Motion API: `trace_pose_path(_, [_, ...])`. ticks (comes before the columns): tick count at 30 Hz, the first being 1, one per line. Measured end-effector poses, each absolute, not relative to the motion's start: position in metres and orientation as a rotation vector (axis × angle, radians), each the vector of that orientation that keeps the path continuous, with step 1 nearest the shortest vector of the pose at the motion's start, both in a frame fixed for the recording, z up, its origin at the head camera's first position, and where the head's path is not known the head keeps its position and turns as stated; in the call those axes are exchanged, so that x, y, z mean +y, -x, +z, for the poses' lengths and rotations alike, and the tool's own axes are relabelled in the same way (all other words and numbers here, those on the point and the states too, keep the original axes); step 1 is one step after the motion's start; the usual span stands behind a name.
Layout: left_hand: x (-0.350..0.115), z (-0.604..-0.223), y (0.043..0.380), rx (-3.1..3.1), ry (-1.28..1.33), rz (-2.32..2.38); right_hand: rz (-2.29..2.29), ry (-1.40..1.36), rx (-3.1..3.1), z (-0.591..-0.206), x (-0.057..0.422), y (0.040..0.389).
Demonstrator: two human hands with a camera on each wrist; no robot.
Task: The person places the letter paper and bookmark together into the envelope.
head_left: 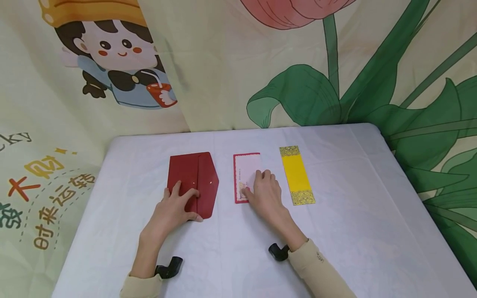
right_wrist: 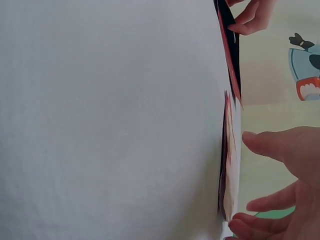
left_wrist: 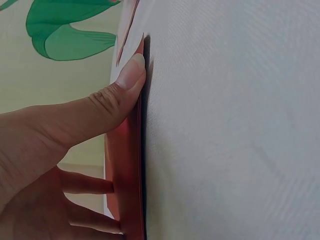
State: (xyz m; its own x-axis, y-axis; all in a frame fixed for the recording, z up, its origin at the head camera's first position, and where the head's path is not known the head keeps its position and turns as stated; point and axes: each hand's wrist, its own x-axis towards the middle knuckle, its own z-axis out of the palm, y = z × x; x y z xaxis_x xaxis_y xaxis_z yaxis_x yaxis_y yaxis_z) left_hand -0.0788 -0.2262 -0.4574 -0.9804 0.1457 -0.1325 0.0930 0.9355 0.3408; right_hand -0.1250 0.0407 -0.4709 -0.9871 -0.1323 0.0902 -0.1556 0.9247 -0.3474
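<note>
A dark red envelope (head_left: 182,169) with a pointed flap on its right side lies on the white-covered table. My left hand (head_left: 169,209) rests on it with fingers spread, and its thumb (left_wrist: 132,72) touches the envelope's near edge. To the right lies a pale pink card (head_left: 249,162) with a red border and small print; in the right wrist view its edge shows several thin layers. Right over the card is my right hand (head_left: 267,194), its fingers slightly bent and spread. In the right wrist view that thumb (right_wrist: 265,145) stands apart from the card.
A yellow strip (head_left: 297,174) with patterned gold ends lies right of the card. The white tablecloth (head_left: 354,198) covers the table up to its back edge. Behind it hangs a printed curtain (head_left: 212,62). A black wrist camera (head_left: 169,268) sits below each hand.
</note>
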Motion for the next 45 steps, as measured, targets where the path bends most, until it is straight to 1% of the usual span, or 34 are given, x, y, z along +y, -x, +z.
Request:
trace_pose_path(5, [-0.225, -0.458, 0.078, 2.937, -0.179, 0.499, 0.508, -0.173, -3.034, -0.474, 0.043, 0.129])
trace_pose_path(11, [-0.222, -0.459, 0.077, 2.937, -0.175, 0.495, 0.568, -0.080, -3.102, -0.473, 0.044, 0.134])
trace_pose_path(27, [-0.225, -0.456, 0.078, 2.888, -0.154, 0.548, 1.181, 0.216, -3.060, -0.476, 0.052, 0.145])
trace_pose_path(35, [-0.227, -0.453, 0.078, 2.852, -0.133, 0.584, 1.380, 0.240, -2.954, -0.480, 0.060, 0.147])
trace_pose_path(45, [-0.227, -0.451, 0.079, 2.861, -0.138, 0.583, 1.816, 0.356, -2.800, -0.478, 0.072, 0.149])
